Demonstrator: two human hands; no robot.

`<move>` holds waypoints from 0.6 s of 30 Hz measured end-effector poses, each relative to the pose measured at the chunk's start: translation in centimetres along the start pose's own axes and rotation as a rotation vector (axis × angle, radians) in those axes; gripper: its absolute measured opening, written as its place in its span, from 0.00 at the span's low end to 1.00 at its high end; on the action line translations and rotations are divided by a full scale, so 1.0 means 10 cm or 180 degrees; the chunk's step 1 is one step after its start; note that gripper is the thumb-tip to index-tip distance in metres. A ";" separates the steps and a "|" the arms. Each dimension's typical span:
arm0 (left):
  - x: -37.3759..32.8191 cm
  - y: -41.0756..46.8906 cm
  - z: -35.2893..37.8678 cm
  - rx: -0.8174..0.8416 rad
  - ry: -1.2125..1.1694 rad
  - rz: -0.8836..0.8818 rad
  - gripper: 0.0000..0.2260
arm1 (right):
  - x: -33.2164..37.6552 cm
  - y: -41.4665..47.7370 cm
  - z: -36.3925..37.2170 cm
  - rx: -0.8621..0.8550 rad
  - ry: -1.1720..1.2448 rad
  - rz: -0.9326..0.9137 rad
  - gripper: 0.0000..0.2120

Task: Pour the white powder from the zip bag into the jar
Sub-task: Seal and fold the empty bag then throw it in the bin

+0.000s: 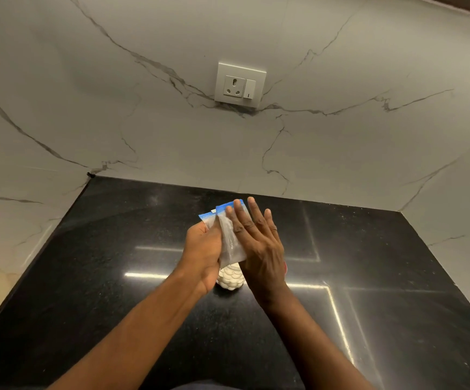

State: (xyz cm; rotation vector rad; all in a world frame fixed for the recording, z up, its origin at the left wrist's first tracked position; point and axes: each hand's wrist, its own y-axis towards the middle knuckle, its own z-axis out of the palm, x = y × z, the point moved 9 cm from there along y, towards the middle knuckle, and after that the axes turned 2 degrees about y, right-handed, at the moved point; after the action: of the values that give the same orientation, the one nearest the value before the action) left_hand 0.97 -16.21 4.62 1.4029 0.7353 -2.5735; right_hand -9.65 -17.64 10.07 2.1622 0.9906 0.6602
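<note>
Left hand (204,249) grips clear, blue-zipped bag (229,240), nearly empty, over powder-filled jar (231,278); right hand (259,243) flat, fingers straight against it.

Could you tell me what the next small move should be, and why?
Probably stroke the flat right hand down the zip bag toward the jar. The left hand grips the bag above the jar, the bag looks nearly empty, and a little white powder seems to cling inside.
</note>
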 end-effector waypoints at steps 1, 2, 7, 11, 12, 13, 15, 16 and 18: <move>0.00 -0.01 0.01 0.0020 -0.0126 -0.0046 0.18 | 0.02 0.00 0.02 0.0059 -0.0126 -0.0084 0.29; -0.01 -0.03 0.03 0.0061 -0.0213 -0.0091 0.23 | 0.02 0.00 0.04 0.0131 -0.0246 -0.0132 0.30; -0.12 -0.16 0.19 0.0409 0.0477 0.0247 0.30 | 0.04 0.01 0.10 0.0527 -0.0563 -0.0242 0.26; -0.11 -0.11 0.06 -0.0015 0.0120 0.0154 0.11 | 0.06 0.05 0.08 0.0737 -0.0081 -0.0028 0.33; -0.12 -0.09 0.03 -0.0036 0.0040 0.0123 0.11 | 0.03 0.03 0.06 0.0805 0.0270 0.0120 0.34; -0.16 -0.08 0.00 -0.0017 0.0051 0.0108 0.11 | -0.03 -0.01 0.05 0.0924 0.0775 0.0351 0.34; -0.25 -0.08 -0.04 0.0147 0.0276 0.0114 0.11 | -0.11 -0.12 0.05 0.1245 0.2252 0.1148 0.35; -0.29 -0.08 -0.04 0.0290 0.0448 0.0091 0.11 | -0.15 -0.16 0.05 0.1270 0.2968 0.1617 0.35; -0.29 -0.09 -0.03 0.0561 0.0784 -0.0045 0.12 | -0.29 -0.19 0.04 0.1187 0.3668 0.2505 0.34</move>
State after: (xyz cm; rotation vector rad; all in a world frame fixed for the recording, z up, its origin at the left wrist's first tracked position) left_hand 2.55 -15.68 7.22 1.7977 0.5592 -2.5581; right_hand -11.93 -19.14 7.86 2.4296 0.7279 2.4287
